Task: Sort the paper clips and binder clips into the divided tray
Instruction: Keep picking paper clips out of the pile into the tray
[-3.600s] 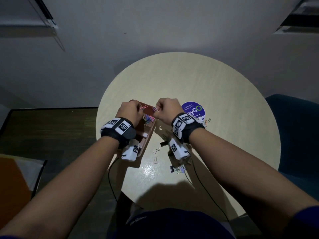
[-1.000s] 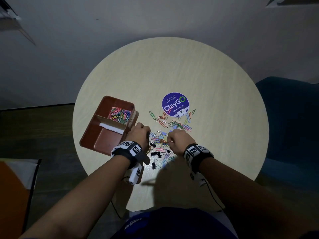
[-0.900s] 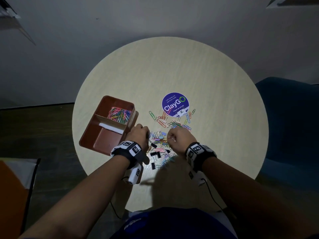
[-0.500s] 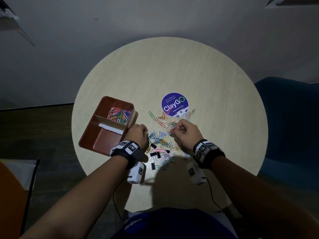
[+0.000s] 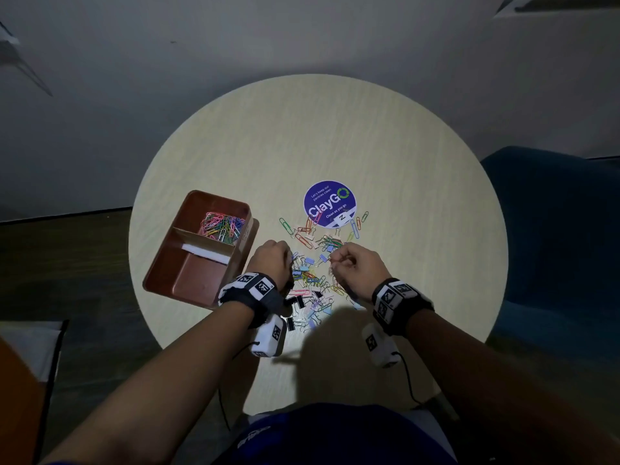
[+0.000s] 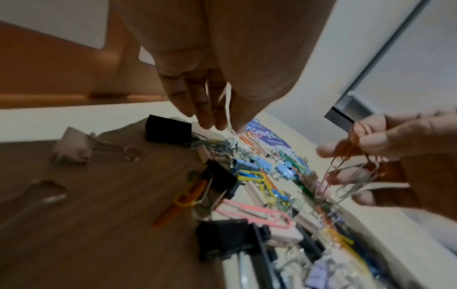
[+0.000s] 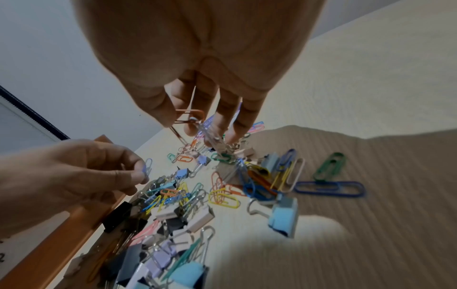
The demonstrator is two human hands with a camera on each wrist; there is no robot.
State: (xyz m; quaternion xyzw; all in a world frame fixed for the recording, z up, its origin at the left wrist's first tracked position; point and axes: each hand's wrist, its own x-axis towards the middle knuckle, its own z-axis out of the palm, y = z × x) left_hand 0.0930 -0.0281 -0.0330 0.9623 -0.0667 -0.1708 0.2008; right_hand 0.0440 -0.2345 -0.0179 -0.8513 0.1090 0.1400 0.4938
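A brown divided tray (image 5: 174, 283) sits on the table's left; its far compartment holds coloured paper clips (image 5: 221, 224), and the near one shows only a white strip. A mixed pile of paper clips and binder clips (image 5: 312, 283) lies to its right. My left hand (image 5: 289, 260) hovers over the pile's left edge and pinches one pale paper clip (image 7: 148, 168) between thumb and fingertips (image 6: 210, 119). My right hand (image 5: 332, 258) is just above the pile and pinches a small bunch of orange and silver paper clips (image 7: 195, 123), which dangle from it (image 6: 356, 156).
The round pale wooden table (image 5: 419, 182) carries a purple ClayGo sticker (image 5: 329, 203) just beyond the pile, with loose paper clips (image 5: 355, 226) around it. A blue chair (image 5: 563, 229) stands at the right. Black binder clips (image 5: 298, 302) lie at the pile's near edge.
Both hands came from the tray to the pile. Over the last second my right hand lifted off the pile with paper clips; the left hand stayed at the pile's left edge.
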